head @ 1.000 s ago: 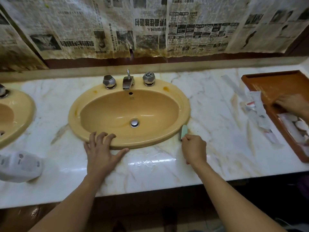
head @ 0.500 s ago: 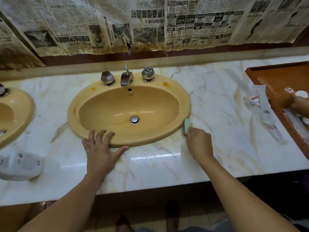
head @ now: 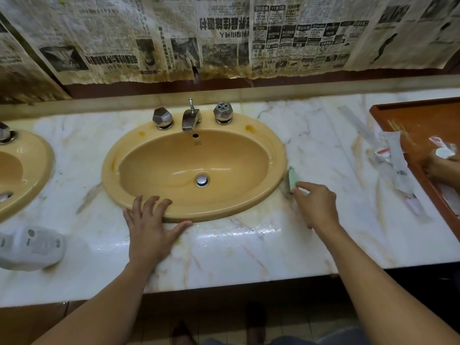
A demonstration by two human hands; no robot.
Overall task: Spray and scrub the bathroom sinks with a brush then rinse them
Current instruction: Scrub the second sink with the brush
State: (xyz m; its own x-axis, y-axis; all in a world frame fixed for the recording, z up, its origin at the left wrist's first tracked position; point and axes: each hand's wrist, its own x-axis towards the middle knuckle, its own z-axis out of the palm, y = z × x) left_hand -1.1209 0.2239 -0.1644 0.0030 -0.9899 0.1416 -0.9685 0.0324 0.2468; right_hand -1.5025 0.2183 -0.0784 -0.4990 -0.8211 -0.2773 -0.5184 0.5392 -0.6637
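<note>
Nearest me, my left hand [head: 149,227] lies flat and spread wide on the marble counter [head: 249,247], fingertips up on the front rim of the yellow sink [head: 112,170], bracing and holding nothing; my right hand [head: 316,205] is curled round the near end of the small pale green brush [head: 291,179], which stands on edge on the counter, pressed to the seam just outside the sink's right rim; whether bristles meet the stone I cannot tell. The counter in front of the sink shines wet, so I judge this is the scrubbing step, working round the edge, not yet rinsing. Off to my left a white bottle [head: 29,247] lies on its side, well apart from both hands; I take it for the spray; beyond it shows part of the second sink [head: 47,160]. At far right someone else's hand [head: 440,165] rests in a brown tray [head: 423,118]. Further back stand the tap handles [head: 162,118] and the spout [head: 190,120]; I see no water running. Next I should draw the brush along the rim with firm pressure, then down into the bowl; rinsing will call for reaching a tap handle.
</note>
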